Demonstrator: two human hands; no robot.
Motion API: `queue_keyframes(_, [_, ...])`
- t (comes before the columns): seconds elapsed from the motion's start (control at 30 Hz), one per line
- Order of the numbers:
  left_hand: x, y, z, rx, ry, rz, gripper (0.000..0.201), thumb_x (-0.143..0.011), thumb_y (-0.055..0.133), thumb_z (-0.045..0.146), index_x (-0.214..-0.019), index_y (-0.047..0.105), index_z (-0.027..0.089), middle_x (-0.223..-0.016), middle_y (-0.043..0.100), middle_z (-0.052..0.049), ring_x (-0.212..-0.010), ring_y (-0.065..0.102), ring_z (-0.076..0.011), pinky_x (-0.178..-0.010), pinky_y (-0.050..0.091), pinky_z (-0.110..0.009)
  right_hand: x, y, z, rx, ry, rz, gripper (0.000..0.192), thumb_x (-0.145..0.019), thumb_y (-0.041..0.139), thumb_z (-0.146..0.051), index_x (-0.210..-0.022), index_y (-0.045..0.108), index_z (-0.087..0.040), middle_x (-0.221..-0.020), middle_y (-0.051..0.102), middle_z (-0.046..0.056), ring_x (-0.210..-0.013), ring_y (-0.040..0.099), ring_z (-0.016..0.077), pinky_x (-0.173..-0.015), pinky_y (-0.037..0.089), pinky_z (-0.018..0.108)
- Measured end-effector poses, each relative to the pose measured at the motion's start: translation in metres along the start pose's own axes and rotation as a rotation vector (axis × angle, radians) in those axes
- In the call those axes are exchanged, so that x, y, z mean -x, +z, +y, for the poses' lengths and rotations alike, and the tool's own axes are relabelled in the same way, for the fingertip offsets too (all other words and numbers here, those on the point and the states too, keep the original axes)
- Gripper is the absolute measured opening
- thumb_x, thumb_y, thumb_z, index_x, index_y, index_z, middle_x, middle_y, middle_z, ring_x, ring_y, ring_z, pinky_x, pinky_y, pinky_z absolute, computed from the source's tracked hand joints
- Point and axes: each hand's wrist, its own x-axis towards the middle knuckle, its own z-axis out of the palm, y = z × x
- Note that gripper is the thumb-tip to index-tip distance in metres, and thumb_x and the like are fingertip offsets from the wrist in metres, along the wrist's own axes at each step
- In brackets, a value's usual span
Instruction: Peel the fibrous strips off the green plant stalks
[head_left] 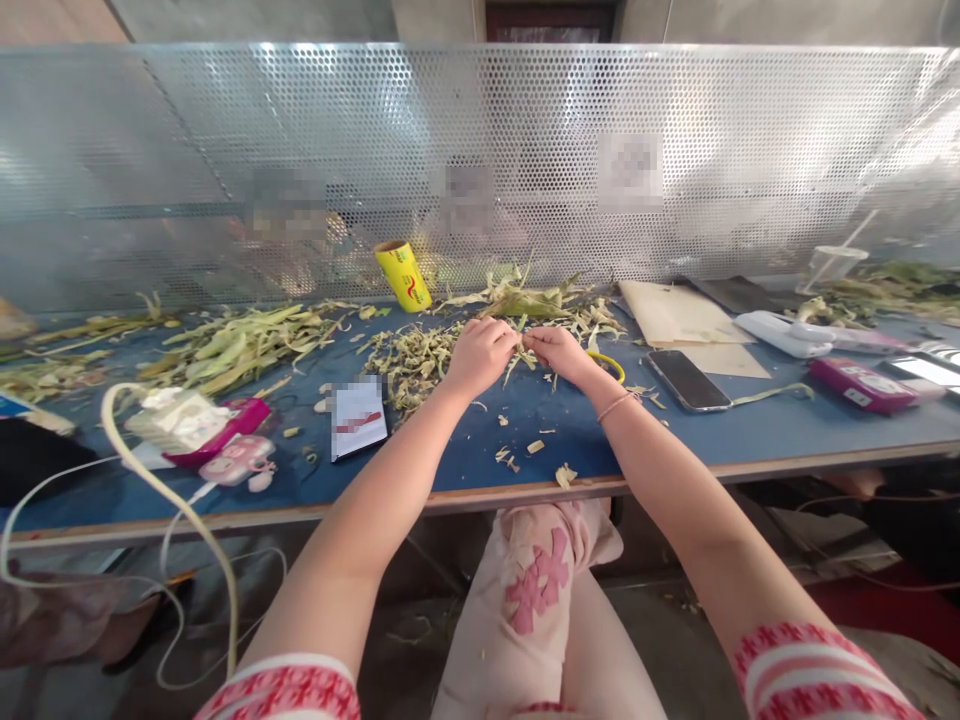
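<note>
My left hand and my right hand meet over the blue table, fingers pinched on a thin green plant stem held between them. Just behind them lies a heap of green stems and leaves. A pile of small pale trimmings sits to the left of my left hand. Scattered scraps lie on the table in front of my hands. A thin bracelet circles my right wrist.
A yellow roll stands tilted at the back by the perforated metal screen. Long green leaves lie left. A black phone, a card, pink items, a white cable and brown envelopes surround them.
</note>
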Motion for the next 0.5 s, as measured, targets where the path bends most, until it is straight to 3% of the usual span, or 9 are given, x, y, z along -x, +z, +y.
queue_keyframes(0.13, [0.002, 0.009, 0.001, 0.071, -0.067, 0.081, 0.011, -0.085, 0.057, 0.016, -0.090, 0.066, 0.020, -0.090, 0.069, -0.007, -0.090, 0.060, -0.0209, -0.081, 0.044, -0.037, -0.004, 0.004, 0.005, -0.228, 0.058, -0.021, 0.041, -0.077, 0.058, -0.058, -0.064, 0.048, -0.020, -0.045, 0.037, -0.007, -0.045, 0.034, 0.0081, -0.050, 0.029, 0.024])
queue_keyframes(0.27, [0.000, 0.017, 0.002, 0.341, -0.371, 0.156, 0.017, -0.073, 0.068, 0.015, -0.087, 0.059, 0.018, -0.085, 0.066, -0.004, -0.082, 0.060, -0.0171, -0.076, 0.047, -0.031, -0.004, 0.009, 0.004, -0.344, 0.038, 0.004, 0.042, -0.076, 0.060, -0.060, -0.068, 0.044, -0.021, -0.056, 0.036, -0.007, -0.050, 0.035, 0.0077, -0.050, 0.035, 0.023])
queue_keyframes(0.37, [-0.001, 0.016, 0.001, 0.560, -0.611, 0.031, 0.018, -0.068, 0.069, 0.020, -0.081, 0.057, 0.017, -0.073, 0.063, 0.000, -0.068, 0.057, -0.0135, -0.066, 0.045, -0.026, -0.001, 0.009, 0.001, -0.240, -0.011, -0.003, 0.036, -0.083, 0.054, -0.054, -0.071, 0.045, -0.022, -0.056, 0.039, -0.006, -0.052, 0.038, 0.0087, -0.054, 0.038, 0.023])
queue_keyframes(0.5, [-0.001, 0.013, -0.001, 0.783, -0.616, -0.192, 0.013, -0.067, 0.063, 0.026, -0.075, 0.062, 0.016, -0.066, 0.062, 0.001, -0.065, 0.055, -0.0134, -0.062, 0.042, -0.025, 0.002, 0.005, -0.001, -0.068, -0.051, -0.023, 0.026, -0.089, 0.048, -0.041, -0.072, 0.044, -0.022, -0.057, 0.040, -0.006, -0.054, 0.042, 0.0097, -0.058, 0.037, 0.023])
